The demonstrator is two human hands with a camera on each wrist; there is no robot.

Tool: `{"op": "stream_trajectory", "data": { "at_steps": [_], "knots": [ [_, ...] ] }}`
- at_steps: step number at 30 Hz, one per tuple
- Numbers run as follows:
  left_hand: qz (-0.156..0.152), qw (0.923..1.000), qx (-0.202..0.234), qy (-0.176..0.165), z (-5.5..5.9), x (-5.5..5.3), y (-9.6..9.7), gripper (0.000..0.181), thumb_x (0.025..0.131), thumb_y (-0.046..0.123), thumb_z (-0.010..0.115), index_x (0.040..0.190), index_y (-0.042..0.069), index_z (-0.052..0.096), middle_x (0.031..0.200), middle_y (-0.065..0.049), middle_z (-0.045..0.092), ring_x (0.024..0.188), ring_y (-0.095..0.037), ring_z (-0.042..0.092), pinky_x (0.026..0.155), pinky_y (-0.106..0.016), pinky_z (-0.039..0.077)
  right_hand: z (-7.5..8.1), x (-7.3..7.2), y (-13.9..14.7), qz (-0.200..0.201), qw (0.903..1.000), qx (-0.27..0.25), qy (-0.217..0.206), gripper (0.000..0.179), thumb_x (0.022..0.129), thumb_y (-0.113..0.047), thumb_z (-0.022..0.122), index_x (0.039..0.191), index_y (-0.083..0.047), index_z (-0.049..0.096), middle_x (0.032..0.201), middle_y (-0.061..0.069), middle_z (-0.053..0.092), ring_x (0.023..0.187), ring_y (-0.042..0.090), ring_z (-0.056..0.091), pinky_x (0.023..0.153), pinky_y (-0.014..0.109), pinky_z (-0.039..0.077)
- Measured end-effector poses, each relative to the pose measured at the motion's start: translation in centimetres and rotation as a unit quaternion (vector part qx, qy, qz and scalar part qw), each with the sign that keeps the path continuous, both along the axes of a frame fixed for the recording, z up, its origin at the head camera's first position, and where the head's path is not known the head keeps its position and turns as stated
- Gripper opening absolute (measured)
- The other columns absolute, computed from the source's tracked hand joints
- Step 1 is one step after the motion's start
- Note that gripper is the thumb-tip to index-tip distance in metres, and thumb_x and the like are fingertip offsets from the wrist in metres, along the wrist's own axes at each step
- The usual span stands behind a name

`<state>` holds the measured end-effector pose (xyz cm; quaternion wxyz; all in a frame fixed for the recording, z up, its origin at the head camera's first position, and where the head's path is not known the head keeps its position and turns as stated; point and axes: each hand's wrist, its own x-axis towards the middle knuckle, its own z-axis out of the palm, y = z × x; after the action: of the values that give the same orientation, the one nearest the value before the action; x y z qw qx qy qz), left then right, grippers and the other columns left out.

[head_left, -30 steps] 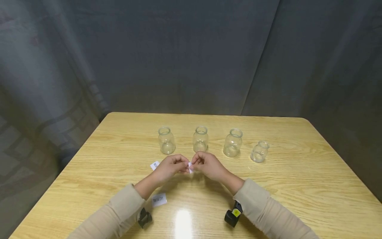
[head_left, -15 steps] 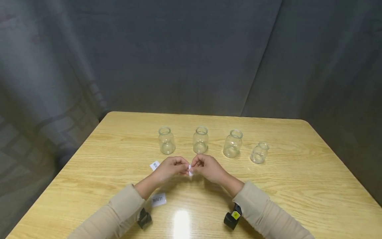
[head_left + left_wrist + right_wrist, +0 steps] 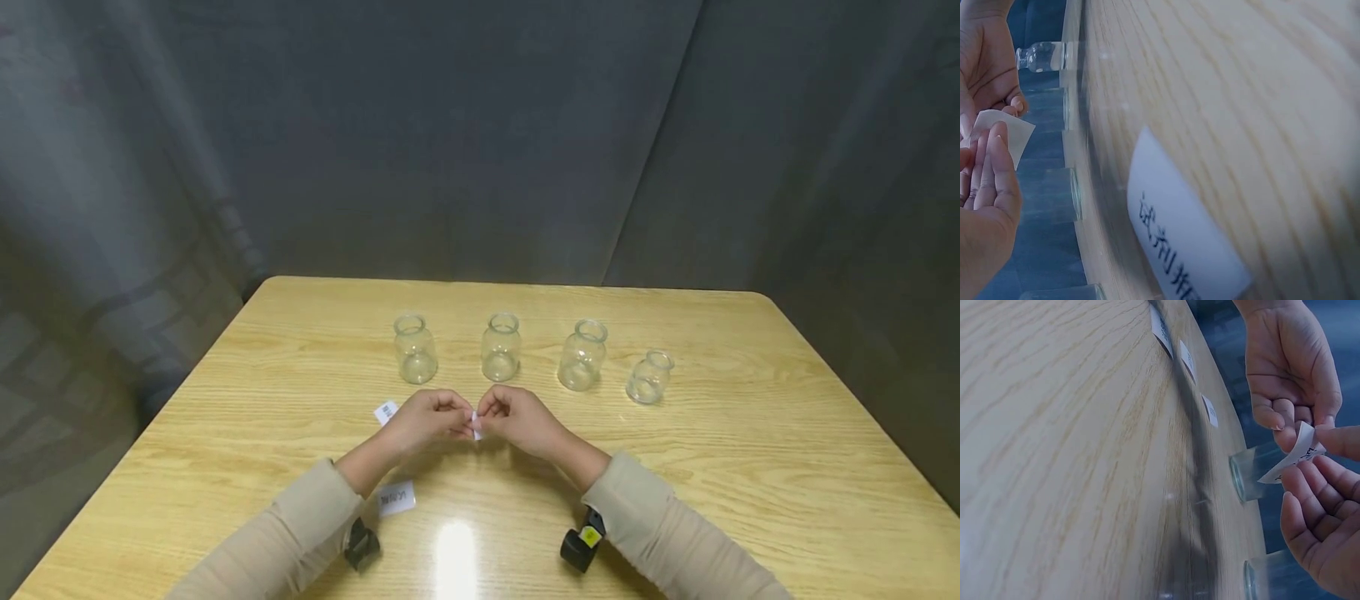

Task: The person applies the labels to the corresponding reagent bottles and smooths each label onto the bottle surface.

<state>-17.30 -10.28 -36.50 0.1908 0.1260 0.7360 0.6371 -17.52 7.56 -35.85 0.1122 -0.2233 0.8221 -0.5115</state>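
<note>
In the head view my left hand (image 3: 429, 422) and right hand (image 3: 519, 420) meet above the table, pinching a small white paper label (image 3: 476, 427) between them. The right wrist view shows the label (image 3: 1297, 456) bent, with dark print on one side; the fingers of both hands are at its edges. From the left wrist, a pale blank face of the same label (image 3: 1017, 134) is visible. Just beyond the hands stand glass jars, the nearest being the second jar from the left (image 3: 501, 350).
Other clear jars are the left one (image 3: 416, 354), the third (image 3: 582, 358) and a smaller one (image 3: 649, 379) at right. Printed labels lie on the wooden table (image 3: 750, 467): one label (image 3: 386, 412) by my left hand, another label (image 3: 397, 498) near the left cuff.
Both hands stay together on the label, with only slight shifts of the fingers. The whole head view has moved a little; the jars and the labels on the table keep their places.
</note>
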Motion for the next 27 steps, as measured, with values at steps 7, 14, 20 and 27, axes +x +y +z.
{"op": "stream_trajectory", "data": {
  "at_steps": [7, 14, 20, 27],
  "knots": [
    [-0.005, 0.9998, -0.008, 0.015, 0.1, 0.1, 0.1, 0.02, 0.084, 0.009, 0.053, 0.093, -0.008, 0.056, 0.082, -0.014, 0.062, 0.077, -0.024, 0.06, 0.074, -0.034, 0.048, 1.4, 0.9, -0.3, 0.001, 1.0, -0.006, -0.006, 0.006, 0.08, -0.003, 0.056, 0.083, 0.002, 0.054, 0.072, 0.004, 0.052, 0.066, 0.012, 0.048, 0.06, 0.025, 0.044],
    [-0.01, 0.9999, 0.004, 0.013, -0.3, -0.1, 0.2, 0.019, 0.084, 0.008, 0.052, 0.094, -0.009, 0.055, 0.083, -0.014, 0.062, 0.078, -0.023, 0.06, 0.074, -0.034, 0.048, 2.8, 1.8, -0.6, -0.008, 0.9999, -0.01, -0.009, 0.005, 0.079, 0.003, 0.052, 0.083, 0.007, 0.054, 0.072, 0.01, 0.054, 0.065, 0.016, 0.051, 0.06, 0.028, 0.047],
    [-0.004, 0.9998, -0.004, 0.017, -0.1, -0.2, 0.0, 0.018, 0.084, 0.008, 0.053, 0.093, -0.007, 0.055, 0.083, -0.012, 0.062, 0.078, -0.02, 0.06, 0.076, -0.036, 0.047, 1.1, 0.8, -0.5, -0.012, 0.9995, -0.026, -0.01, 0.006, 0.079, 0.002, 0.054, 0.083, 0.005, 0.057, 0.072, 0.008, 0.056, 0.067, 0.024, 0.054, 0.062, 0.038, 0.048],
    [-0.005, 0.9997, 0.018, 0.014, -0.2, -0.1, 0.1, 0.018, 0.083, 0.005, 0.051, 0.093, -0.011, 0.053, 0.082, -0.012, 0.061, 0.079, -0.022, 0.059, 0.079, -0.04, 0.045, -0.1, 0.2, -0.3, -0.005, 0.9998, -0.017, -0.006, 0.008, 0.082, -0.003, 0.052, 0.085, 0.001, 0.057, 0.072, 0.004, 0.057, 0.069, 0.027, 0.056, 0.063, 0.037, 0.048]
  ]
}}
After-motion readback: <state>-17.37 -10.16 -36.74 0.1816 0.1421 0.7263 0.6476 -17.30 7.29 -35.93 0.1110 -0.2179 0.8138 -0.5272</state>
